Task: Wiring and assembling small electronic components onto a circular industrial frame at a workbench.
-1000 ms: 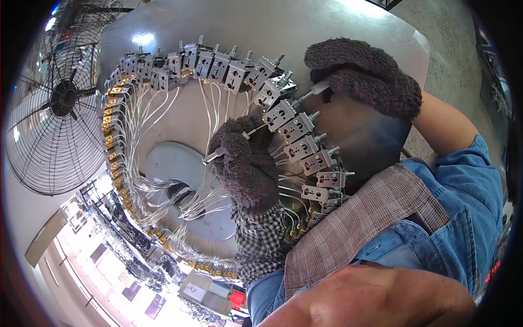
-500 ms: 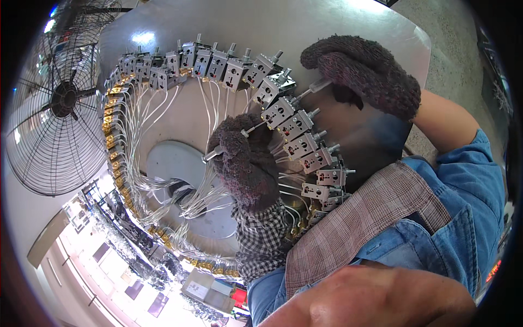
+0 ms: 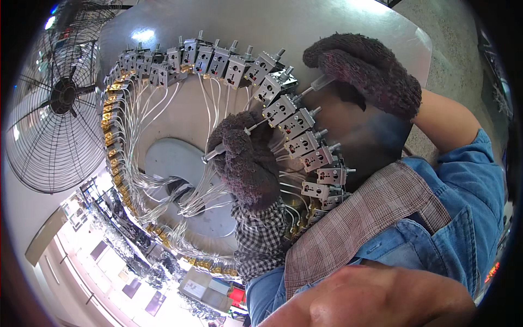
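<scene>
A ring of several small grey metal valve units (image 3: 297,124) with white wires runs around a round metal table (image 3: 305,27). My left hand (image 3: 245,158), in a dark knitted glove, reaches inside the ring and grips a thin metal rod (image 3: 213,153) among the wires. My right hand (image 3: 365,71), also gloved, rests outside the ring, holding the shaft of one valve unit (image 3: 316,84). Brass fittings (image 3: 111,136) line the left side of the ring.
A large wire-guard fan (image 3: 54,103) stands at the left. A grey disc (image 3: 174,163) lies at the ring's centre. Shelves with small parts (image 3: 141,267) show at the lower left. My checked apron (image 3: 370,218) and blue sleeve (image 3: 468,185) fill the lower right.
Both hands have stayed almost in place. My right hand has shifted slightly on the valve shaft; the ring looks the same.
</scene>
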`<act>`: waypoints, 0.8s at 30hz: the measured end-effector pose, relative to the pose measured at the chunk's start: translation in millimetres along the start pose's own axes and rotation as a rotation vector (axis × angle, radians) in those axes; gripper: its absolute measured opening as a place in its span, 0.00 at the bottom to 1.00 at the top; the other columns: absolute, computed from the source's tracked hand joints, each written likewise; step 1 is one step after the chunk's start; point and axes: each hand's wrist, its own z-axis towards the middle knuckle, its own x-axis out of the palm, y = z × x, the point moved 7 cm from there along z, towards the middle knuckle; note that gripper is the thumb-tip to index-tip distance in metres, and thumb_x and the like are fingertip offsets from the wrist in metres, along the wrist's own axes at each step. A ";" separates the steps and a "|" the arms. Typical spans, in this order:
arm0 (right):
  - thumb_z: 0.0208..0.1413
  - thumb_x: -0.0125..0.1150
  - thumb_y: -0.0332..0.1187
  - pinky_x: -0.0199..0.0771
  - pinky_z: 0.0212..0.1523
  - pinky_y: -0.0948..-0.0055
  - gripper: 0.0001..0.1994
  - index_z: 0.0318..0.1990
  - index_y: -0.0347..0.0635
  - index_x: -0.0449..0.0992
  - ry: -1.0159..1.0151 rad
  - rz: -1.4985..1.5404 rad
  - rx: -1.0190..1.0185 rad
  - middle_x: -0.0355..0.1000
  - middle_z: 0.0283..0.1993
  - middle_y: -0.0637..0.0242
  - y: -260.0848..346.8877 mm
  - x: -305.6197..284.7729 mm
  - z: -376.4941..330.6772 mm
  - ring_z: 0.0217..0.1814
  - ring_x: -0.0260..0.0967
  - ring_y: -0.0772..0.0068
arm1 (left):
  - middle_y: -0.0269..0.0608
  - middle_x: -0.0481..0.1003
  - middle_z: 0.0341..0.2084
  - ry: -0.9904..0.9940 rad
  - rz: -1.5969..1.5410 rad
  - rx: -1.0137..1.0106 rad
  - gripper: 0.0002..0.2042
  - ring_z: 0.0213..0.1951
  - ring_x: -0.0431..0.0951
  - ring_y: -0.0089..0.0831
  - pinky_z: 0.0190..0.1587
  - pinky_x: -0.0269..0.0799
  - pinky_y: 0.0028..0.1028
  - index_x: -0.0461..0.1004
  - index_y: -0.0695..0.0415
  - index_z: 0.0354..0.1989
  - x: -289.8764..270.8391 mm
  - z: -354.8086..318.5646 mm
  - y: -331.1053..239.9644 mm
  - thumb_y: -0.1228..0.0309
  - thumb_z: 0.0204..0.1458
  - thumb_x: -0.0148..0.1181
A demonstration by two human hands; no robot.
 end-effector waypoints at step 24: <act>0.56 0.50 0.33 0.66 0.46 0.77 0.13 0.48 0.41 0.70 0.002 0.175 0.341 0.70 0.45 0.69 9.0 2.4 3.5 0.45 0.65 0.79 | 0.47 0.72 0.34 0.008 0.017 0.018 0.11 0.36 0.76 0.38 0.34 0.75 0.31 0.66 0.60 0.40 2.9 -0.7 -3.9 0.67 0.52 0.53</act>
